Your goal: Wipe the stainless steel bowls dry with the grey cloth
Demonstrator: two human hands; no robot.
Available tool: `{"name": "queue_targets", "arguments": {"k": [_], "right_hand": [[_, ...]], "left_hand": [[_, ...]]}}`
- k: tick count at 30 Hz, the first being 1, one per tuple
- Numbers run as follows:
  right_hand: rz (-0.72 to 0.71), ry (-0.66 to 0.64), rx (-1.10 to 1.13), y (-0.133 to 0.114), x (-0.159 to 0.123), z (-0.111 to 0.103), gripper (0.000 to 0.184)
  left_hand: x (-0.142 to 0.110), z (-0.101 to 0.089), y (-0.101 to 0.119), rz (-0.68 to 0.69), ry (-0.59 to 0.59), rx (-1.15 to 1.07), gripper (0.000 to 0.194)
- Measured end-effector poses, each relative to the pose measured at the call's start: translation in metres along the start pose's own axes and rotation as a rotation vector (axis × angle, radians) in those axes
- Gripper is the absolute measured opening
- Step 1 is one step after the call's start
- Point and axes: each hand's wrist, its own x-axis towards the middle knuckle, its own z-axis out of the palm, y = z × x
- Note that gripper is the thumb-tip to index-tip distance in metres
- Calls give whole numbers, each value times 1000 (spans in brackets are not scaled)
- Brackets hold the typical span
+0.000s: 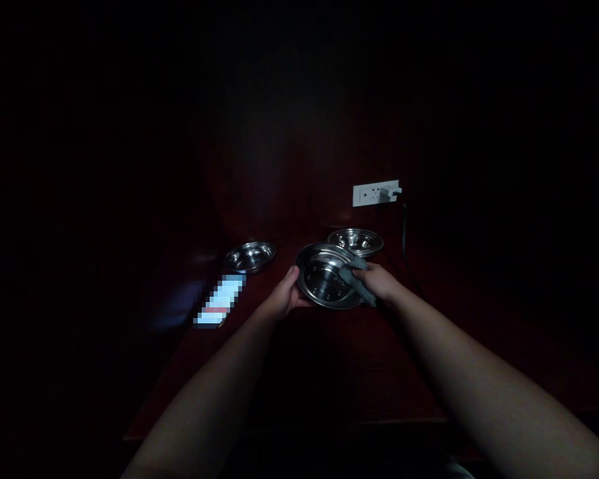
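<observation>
In the frame's centre, I see the left hand (285, 294) grasping a steel bowl (323, 281); the right hand (378, 281) holds a grey cloth (355, 277) against it.

No lettering could be read
The lit smartphone screen (220, 301) was pixelated into pale blocks with one reddish band, and any marking on the white wall socket plate (367, 195) was too small to make out
</observation>
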Motion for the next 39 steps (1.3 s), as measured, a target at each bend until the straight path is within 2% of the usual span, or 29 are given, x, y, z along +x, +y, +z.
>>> {"name": "queue_targets", "arguments": {"k": [4, 8, 24, 28, 34, 39], "right_hand": [[15, 27, -19, 2, 0, 3, 14], [23, 17, -30, 3, -1, 5, 14], [25, -22, 0, 1, -3, 4, 15], [38, -35, -5, 0, -3, 2, 17], [47, -84, -31, 1, -2, 0, 22], [-12, -73, -34, 4, 1, 1, 22]], "left_hand": [[2, 2, -5, 31, 65, 82, 63], [4, 5, -7, 35, 134, 56, 64], [4, 2, -4, 6, 109, 61, 65], [2, 1, -2, 3, 108, 54, 61], [0, 0, 0, -9, 88, 0, 42], [4, 2, -3, -24, 170, -17, 44]]}}
